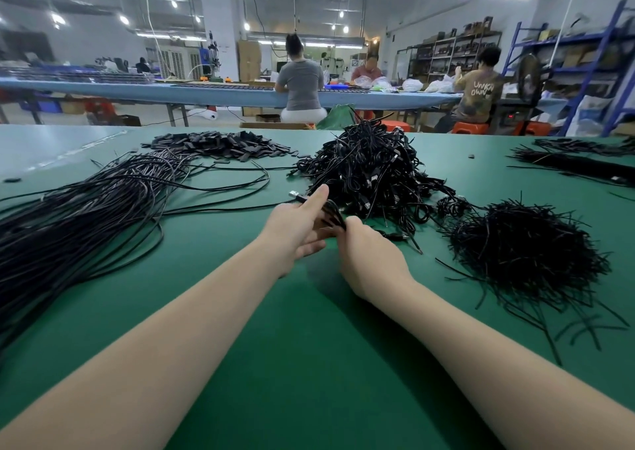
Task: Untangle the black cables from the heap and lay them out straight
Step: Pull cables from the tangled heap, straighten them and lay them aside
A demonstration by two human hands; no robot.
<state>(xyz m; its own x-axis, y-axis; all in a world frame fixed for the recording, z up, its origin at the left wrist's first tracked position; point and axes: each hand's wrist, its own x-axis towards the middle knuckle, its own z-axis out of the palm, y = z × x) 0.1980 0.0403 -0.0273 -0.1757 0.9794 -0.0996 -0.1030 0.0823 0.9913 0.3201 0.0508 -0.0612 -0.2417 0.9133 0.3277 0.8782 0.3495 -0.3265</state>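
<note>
A tall heap of tangled black cables (pixel 369 167) sits on the green table (pixel 281 346), just beyond my hands. My left hand (pixel 299 224) grips a coiled black cable (pixel 332 213) near its silver USB plug (pixel 294 194), thumb along the top. My right hand (pixel 364 250) pinches the same coil from the right side. To the left lies a long spread of straightened black cables (pixel 92 215), running from the far middle toward the near left edge.
A pile of short black ties (pixel 525 253) lies to the right. Small flat black pieces (pixel 220 145) are heaped at the far left-middle. More cable bundles (pixel 577 160) lie far right. People sit at a blue bench (pixel 220 93) behind the table.
</note>
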